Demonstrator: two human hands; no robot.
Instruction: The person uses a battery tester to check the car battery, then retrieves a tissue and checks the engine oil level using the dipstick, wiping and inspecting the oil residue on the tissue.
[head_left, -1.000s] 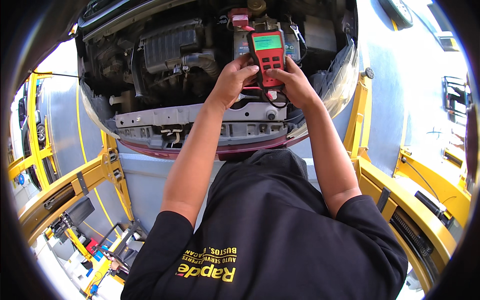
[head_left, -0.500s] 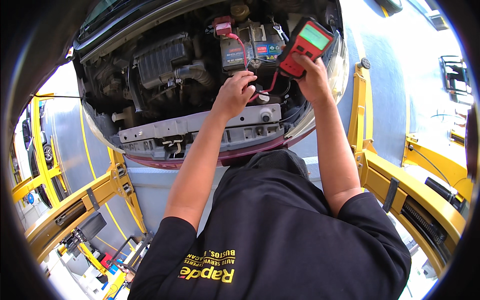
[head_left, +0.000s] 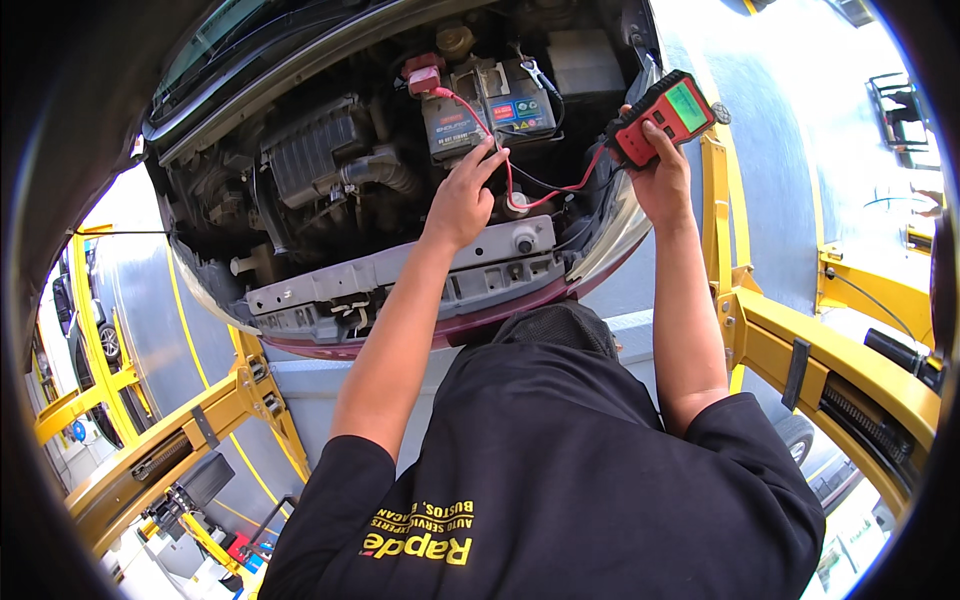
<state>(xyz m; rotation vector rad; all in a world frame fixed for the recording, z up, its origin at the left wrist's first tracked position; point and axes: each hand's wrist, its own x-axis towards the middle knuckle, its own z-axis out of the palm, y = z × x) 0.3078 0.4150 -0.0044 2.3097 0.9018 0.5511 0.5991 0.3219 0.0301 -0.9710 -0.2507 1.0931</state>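
Observation:
My right hand (head_left: 662, 180) grips a red and black battery tester (head_left: 662, 118) with a lit green screen, thumb on its front. Red and black leads run from the tester to the car battery (head_left: 455, 130). A red clamp (head_left: 424, 78) sits at the battery's left terminal, and a metal clamp (head_left: 538, 75) with a black lead at the right one. My left hand (head_left: 463, 205) is at the battery's front edge, fingers stretched out and apart. Its fingertips are beside the red lead (head_left: 511, 180); whether they touch it I cannot tell.
The open engine bay holds a black engine cover (head_left: 318, 155) left of the battery and a grey front crossmember (head_left: 400, 262) nearer me. Yellow lift arms (head_left: 830, 355) flank me on both sides. Another vehicle's wheel (head_left: 108, 342) shows at far left.
My right hand has moved right with the tester, which is now tilted more to the right. My left fingers have opened from a pinch at the leads. The red lead hangs in a wider curve.

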